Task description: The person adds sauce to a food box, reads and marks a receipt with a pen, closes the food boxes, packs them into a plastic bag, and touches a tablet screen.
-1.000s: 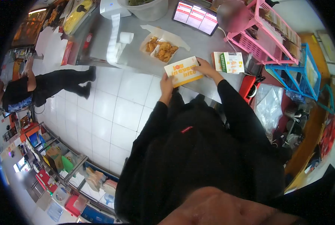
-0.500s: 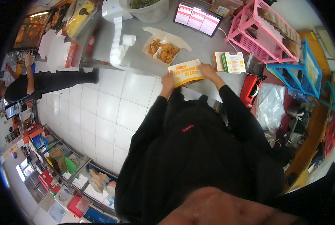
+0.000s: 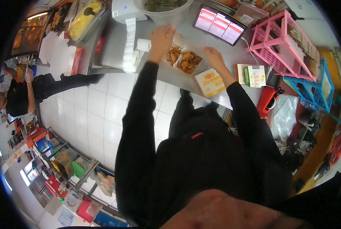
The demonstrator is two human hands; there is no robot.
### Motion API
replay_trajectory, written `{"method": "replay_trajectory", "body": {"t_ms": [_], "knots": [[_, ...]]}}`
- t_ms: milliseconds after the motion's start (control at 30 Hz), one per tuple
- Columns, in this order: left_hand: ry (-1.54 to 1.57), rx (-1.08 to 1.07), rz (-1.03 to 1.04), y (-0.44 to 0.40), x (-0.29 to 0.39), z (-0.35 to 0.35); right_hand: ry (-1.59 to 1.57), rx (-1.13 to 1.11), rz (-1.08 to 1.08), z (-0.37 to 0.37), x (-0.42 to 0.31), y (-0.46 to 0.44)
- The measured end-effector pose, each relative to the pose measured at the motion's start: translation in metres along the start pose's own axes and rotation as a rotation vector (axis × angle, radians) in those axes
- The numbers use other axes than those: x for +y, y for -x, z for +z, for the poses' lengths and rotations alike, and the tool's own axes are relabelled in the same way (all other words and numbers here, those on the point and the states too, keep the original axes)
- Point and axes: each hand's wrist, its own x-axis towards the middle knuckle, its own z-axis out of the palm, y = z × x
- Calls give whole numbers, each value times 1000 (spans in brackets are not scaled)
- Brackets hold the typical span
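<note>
Fingers (image 3: 210, 52) L+R, open food box (image 3: 188, 45) btwn

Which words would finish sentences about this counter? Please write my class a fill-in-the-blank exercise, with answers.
1. The tub's contents look ____ in colour.
2. The plastic rack nearest the tablet is ____ in colour.
3. The hand nearer the box with large orange lettering is the person's ____ one.

Missing words: green; pink; right.
</note>
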Motion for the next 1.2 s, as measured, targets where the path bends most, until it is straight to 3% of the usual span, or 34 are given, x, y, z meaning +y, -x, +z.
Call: {"method": "replay_trajectory", "body": {"t_ms": [33,100,167,233,267,300,333,400,433,500,533,600,633,700,833,900,1000,1100,1200], "knots": [[-28,-276,-225,-19,-18,5,57,-201,5,13,-9,-6],[-80,-833,-671,-35,-48,20,152,-237,108,42,-29,-2],[-308,-785,-346,7,-53,28,216,99,294,70,-48,19],[-364,-189,-86,83,-127,78,113,312,347,109,-9,2],[-85,-210,-201,90,-120,73,61,418,379,124,6,-3],[195,-228,-318,99,-105,65,202,384,374,124,-2,-2],[475,-242,-435,104,-91,55,139,381,249,125,6,-8],[479,-190,-588,107,-69,35,22,373,-7,120,31,-24],[480,-156,-667,107,-66,30,4,345,18,111,30,-26],[466,-65,-578,118,-104,42,-36,287,63,92,21,-28],[457,-19,-533,114,-104,38,-147,213,184,89,21,-30],[616,-85,-793,111,-101,33,-367,59,424,85,21,-34],[697,-120,-923,105,-89,25,-423,54,401,83,21,-33],[717,-124,-960,93,-68,11,-534,44,357,80,23,-30],[745,-233,-1097,78,-70,-1,-381,32,327,49,-7,-20],[726,-250,-1085,74,-67,0,-370,-106,393,38,-5,-25],[697,-357,-1028,82,-82,12,-372,-68,371,48,9,-29],[564,-476,-915,89,-95,22,-181,-19,207,88,82,-56],[198,-478,-612,97,-111,45,416,73,223,103,41,-47]]}}
